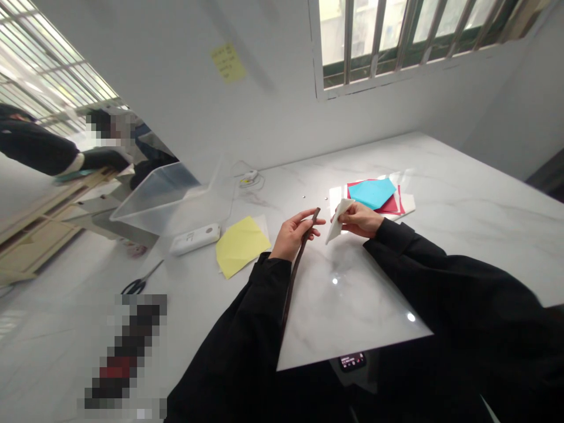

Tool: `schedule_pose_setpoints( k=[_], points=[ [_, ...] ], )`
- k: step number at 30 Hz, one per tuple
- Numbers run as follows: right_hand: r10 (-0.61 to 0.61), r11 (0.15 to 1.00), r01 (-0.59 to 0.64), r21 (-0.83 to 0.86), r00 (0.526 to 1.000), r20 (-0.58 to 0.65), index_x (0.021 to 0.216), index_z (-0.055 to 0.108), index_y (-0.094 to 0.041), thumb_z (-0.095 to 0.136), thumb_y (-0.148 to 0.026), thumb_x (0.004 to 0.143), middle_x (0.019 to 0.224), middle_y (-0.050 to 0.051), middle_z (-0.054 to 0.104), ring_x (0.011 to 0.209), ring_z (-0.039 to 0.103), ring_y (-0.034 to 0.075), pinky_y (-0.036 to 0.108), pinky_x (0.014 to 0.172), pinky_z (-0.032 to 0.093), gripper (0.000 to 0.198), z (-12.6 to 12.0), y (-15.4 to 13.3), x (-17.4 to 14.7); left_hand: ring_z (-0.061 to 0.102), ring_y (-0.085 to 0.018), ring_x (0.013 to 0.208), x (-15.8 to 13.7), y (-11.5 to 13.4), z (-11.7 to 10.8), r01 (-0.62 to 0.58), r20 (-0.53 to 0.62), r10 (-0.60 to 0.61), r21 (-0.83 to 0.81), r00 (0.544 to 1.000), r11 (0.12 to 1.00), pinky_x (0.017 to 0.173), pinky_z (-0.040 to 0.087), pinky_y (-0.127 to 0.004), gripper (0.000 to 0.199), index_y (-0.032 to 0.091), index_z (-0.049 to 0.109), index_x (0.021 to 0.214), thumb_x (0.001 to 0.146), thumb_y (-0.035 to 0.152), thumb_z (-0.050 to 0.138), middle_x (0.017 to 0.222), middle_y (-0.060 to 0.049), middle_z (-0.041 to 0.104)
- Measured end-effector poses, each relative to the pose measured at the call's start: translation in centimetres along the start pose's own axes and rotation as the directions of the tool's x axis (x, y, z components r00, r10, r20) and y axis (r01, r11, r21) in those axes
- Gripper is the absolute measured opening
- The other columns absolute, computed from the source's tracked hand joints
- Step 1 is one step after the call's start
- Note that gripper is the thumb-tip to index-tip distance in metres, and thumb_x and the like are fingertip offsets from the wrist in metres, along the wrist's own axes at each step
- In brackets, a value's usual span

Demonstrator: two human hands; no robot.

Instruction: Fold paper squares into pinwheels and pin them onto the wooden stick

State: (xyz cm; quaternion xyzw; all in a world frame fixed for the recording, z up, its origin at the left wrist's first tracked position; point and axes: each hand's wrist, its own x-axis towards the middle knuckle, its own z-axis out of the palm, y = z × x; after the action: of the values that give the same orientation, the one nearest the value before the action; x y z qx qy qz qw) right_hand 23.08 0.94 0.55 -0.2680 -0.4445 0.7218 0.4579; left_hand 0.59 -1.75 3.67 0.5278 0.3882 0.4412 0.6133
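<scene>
My left hand (289, 236) pinches the upper end of a long, narrow dark brown strip (292, 285) between thumb and fingers. The rest of that strip hangs down past my left sleeve toward the front edge of the table. In my right hand (362, 220) is a small white folded piece (337, 224), held tilted; whether it is felt or paper I cannot tell. The two hands face each other a short gap apart, above the white marbled tabletop (348, 294). Just behind my right hand lies a stack with a blue sheet (372, 192) on top of a red sheet (390, 205).
Left of my hands lie a yellow sheet (242, 247), a white oblong device (195, 239) and scissors (141, 283). A clear plastic bin (163, 200) stands behind them. Cable (249, 178) lies by the wall. A phone (352, 361) shows below the table edge. Another person's dark sleeve (39, 144) is far left.
</scene>
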Motion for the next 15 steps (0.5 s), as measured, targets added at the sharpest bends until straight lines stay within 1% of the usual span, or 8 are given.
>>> schedule_pose_setpoints(
  k=[2, 5, 10, 12, 15],
  points=[
    [-0.028, 1.000, 0.028, 0.002, 0.999, -0.015, 0.076, 0.075, -0.017, 0.103, -0.039, 0.050, 0.080, 0.004, 0.077, 0.076, 0.071, 0.018, 0.035, 0.076, 0.060, 0.044, 0.3, -0.2, -0.1, 0.066, -0.012, 0.069, -0.3, 0.5, 0.2, 0.014, 0.024, -0.013, -0.071, 1.000, 0.997, 0.066, 0.049, -0.025, 0.053, 0.015, 0.075, 0.120, 0.075, 0.041, 0.085, 0.103, -0.013, 0.079],
    [-0.086, 0.996, 0.086, -0.015, 0.996, -0.004, 0.075, 0.075, -0.017, 0.102, -0.038, 0.052, 0.083, 0.005, 0.077, 0.078, 0.072, 0.019, 0.035, 0.076, 0.060, 0.042, 0.8, -0.4, -0.2, 0.064, -0.012, 0.070, -0.8, 0.9, 0.4, 0.028, 0.058, -0.021, -0.115, 0.998, 0.993, 0.071, 0.050, -0.027, 0.050, 0.017, 0.077, 0.116, 0.073, 0.040, 0.088, 0.099, -0.010, 0.078],
    [-0.180, 0.977, 0.182, -0.115, 0.983, 0.027, 0.078, 0.075, -0.017, 0.099, -0.040, 0.059, 0.081, 0.004, 0.075, 0.080, 0.071, 0.020, 0.035, 0.078, 0.057, 0.038, 1.5, -0.7, -0.4, 0.068, -0.017, 0.081, -1.2, 1.0, 0.7, 0.029, 0.152, -0.013, -0.099, 0.988, 0.995, 0.073, 0.050, -0.028, 0.053, 0.020, 0.076, 0.119, 0.074, 0.042, 0.089, 0.105, -0.011, 0.078],
    [-0.229, 0.959, 0.228, -0.165, 0.973, 0.014, 0.078, 0.075, -0.018, 0.098, -0.041, 0.061, 0.079, 0.003, 0.074, 0.077, 0.069, 0.019, 0.034, 0.075, 0.057, 0.037, 1.6, -0.8, -0.4, 0.068, -0.017, 0.080, -1.3, 1.2, 0.9, 0.018, 0.170, -0.003, -0.087, 0.985, 0.996, 0.071, 0.049, -0.028, 0.052, 0.021, 0.076, 0.119, 0.074, 0.043, 0.089, 0.107, -0.011, 0.078],
    [-0.288, 0.937, 0.285, -0.201, 0.957, 0.014, 0.075, 0.073, -0.019, 0.097, -0.041, 0.062, 0.077, 0.002, 0.072, 0.074, 0.067, 0.018, 0.034, 0.073, 0.056, 0.035, 1.8, -1.1, -0.4, 0.065, -0.015, 0.075, -1.6, 1.7, 1.1, 0.006, 0.175, 0.009, -0.084, 0.985, 0.996, 0.067, 0.049, -0.027, 0.050, 0.023, 0.077, 0.117, 0.073, 0.042, 0.090, 0.105, -0.009, 0.078]
  ],
)
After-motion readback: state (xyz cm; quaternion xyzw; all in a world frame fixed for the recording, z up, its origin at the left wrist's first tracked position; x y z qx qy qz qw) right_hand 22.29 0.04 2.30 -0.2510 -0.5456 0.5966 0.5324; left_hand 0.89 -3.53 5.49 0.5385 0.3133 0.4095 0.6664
